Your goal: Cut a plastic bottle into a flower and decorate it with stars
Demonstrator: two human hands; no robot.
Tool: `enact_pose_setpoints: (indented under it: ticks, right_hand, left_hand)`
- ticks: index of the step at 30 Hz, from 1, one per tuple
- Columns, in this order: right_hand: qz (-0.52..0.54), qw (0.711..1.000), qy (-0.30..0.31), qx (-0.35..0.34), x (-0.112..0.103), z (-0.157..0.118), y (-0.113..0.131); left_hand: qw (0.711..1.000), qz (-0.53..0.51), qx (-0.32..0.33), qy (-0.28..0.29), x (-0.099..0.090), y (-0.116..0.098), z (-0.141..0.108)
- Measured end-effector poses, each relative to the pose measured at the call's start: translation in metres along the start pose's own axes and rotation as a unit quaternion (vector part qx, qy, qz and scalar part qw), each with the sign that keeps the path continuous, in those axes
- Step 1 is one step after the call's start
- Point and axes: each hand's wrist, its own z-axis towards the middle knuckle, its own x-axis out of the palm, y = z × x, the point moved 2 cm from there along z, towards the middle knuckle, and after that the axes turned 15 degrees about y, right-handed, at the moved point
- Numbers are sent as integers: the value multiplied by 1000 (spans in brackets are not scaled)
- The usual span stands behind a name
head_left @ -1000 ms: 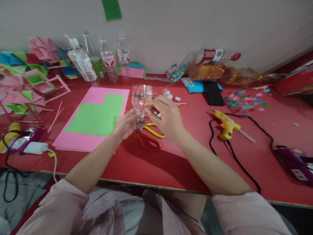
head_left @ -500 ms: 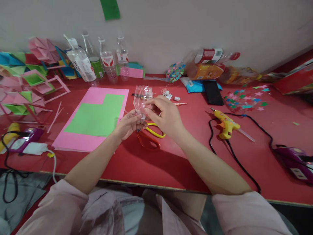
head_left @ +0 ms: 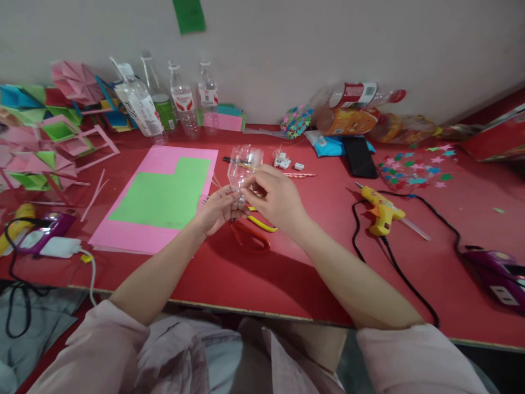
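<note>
In the head view, a clear plastic piece [head_left: 245, 160], which looks like a cut part of a bottle, is held above the middle of the red worktop [head_left: 311, 279], with its wide end pointing away from the person. The left hand [head_left: 219, 210] has its grip closed on the narrow, near end of this piece. The right hand [head_left: 281, 198] is at the right side of the same end, with the thumb and the forefinger bent toward it; whether their tips pinch the plastic, I cannot tell. Below the hands lies a tool [head_left: 255, 242] with one red and one yellow handle, partly hidden by the fingers. Just beyond the right hand there are small white pieces [head_left: 282, 161]. To the left, a green sheet [head_left: 159, 200] lies upon a larger pink sheet [head_left: 141, 239]. To the right, a yellow glue gun [head_left: 381, 210] rests on its side, near a black phone [head_left: 360, 157]. Along the wall, at the left, clear bottles [head_left: 184, 104] are standing beside folded paper shapes [head_left: 77, 83].
</note>
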Motion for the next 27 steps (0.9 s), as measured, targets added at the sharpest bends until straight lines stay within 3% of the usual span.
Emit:
enact_pose_setpoints:
  ticks: [9, 19, 27]
  right_hand:
    - [-127, 991, 4, -41, 3, -2, 1]
    - [-136, 989, 45, -25, 11, -3, 1]
    - [-98, 994, -27, -42, 1, -3, 3]
  left_hand:
    - [999, -28, -5, -14, -3, 1, 0]
    - [999, -43, 1, -11, -4, -1, 0]
    - [1000, -1, 8, -1, -1, -2, 1]
